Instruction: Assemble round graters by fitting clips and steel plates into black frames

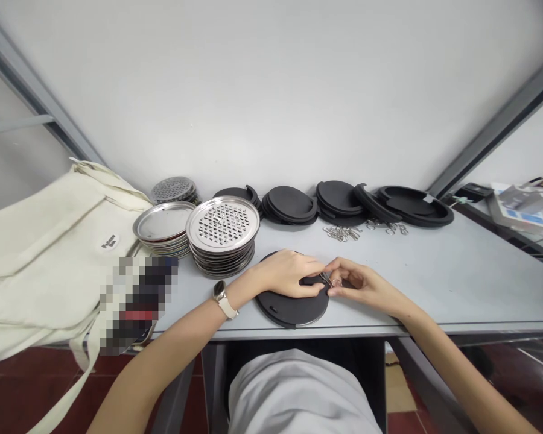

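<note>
A round black cover (289, 310) lies near the front edge of the table, with a thin silvery rim showing at its lower right. My left hand (292, 274) rests across it, fingers at the far right edge and thumb on top, holding it. At that edge my right hand (355, 283) pinches a small metal clip with a ring (336, 283) between thumb and fingers. The clip's other end meets the cover beside my left fingertips; whether it is hooked on is hidden. Beyond the hands lie loose metal clips (342, 233) and several more rings with clips (391, 228).
Stacked metal grater discs (222, 224) and plain metal discs (165, 222) stand left of my hands, with more grater discs (174, 189) behind. Black covers (292, 204) line the wall, beside a larger black ring-shaped piece (443, 214). A cream bag (49, 241) sits far left.
</note>
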Motion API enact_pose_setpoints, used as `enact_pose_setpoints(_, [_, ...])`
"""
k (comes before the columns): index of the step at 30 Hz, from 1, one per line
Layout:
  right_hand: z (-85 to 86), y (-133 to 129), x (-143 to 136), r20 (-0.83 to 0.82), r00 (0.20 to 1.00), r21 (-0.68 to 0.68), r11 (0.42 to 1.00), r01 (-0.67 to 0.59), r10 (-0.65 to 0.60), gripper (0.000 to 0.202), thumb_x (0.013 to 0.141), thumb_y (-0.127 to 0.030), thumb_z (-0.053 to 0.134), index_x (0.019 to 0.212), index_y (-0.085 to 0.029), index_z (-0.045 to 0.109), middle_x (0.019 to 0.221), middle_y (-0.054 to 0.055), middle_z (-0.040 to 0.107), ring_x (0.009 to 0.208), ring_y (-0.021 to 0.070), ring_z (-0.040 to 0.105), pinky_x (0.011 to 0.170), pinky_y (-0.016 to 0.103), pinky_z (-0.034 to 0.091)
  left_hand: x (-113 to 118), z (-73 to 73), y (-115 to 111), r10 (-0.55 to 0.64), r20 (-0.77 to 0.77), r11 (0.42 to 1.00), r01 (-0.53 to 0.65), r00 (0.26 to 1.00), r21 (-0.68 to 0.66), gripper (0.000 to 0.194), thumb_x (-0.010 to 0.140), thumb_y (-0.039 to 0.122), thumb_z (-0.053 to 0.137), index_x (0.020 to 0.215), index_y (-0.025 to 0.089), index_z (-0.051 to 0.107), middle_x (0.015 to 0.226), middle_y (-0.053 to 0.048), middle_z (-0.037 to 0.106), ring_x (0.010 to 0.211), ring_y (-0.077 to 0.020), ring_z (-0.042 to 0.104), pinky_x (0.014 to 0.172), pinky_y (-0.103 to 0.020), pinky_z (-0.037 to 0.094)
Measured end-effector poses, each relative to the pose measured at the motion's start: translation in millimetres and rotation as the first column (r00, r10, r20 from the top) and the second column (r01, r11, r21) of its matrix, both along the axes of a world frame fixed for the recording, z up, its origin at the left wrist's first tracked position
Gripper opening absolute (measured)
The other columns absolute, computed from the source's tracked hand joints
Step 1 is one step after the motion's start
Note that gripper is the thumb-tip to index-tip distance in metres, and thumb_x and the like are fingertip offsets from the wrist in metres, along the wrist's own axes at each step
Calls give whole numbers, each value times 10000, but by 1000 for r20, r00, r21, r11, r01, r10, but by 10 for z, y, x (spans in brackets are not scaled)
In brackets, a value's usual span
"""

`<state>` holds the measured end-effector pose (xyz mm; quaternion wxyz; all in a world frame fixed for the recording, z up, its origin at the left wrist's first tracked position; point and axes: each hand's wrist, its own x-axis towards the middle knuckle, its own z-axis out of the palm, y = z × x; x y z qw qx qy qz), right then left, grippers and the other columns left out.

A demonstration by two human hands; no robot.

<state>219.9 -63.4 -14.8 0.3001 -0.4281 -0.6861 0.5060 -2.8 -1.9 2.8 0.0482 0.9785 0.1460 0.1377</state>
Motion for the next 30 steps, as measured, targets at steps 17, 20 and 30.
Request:
enact_pose_setpoints(17, [-24, 8, 11, -13, 1000, -4, 1000, -9, 9, 290, 826, -355, 726, 1035, -226, 571, 802, -20, 559, 762, 150, 528, 728, 271, 430, 1, -13, 2, -7, 11, 1000, 7, 1000, 12, 192, 901, 359, 527, 968, 194, 601, 836, 7, 644, 664, -137, 587, 542, -285, 315])
enact_pose_setpoints(20, [-31, 8, 14, -9, 1000, -4, 1000, -15, 15, 307, 828, -362, 720, 1067, -225, 583, 798, -16, 566, 768, 157, 536, 740, 280, 432, 1, -12, 1, -7, 16, 1000, 7, 1000, 9, 198, 903, 356, 525, 988, 194, 601, 840, 6, 648, 671, -139, 589, 552, -285, 322])
enact_pose_setpoints(30, [-19, 5, 16, 0, 1000, 10, 1000, -13, 13, 285, 829, -370, 719, 1044, -221, 604, 784, -20, 540, 758, 150, 512, 731, 273, 419, -3, -7, 2, 2, 6, 1000, -2, 1000, 2, 185, 897, 358, 530, 935, 192, 601, 805, 0, 635, 663, -144, 581, 547, -279, 313])
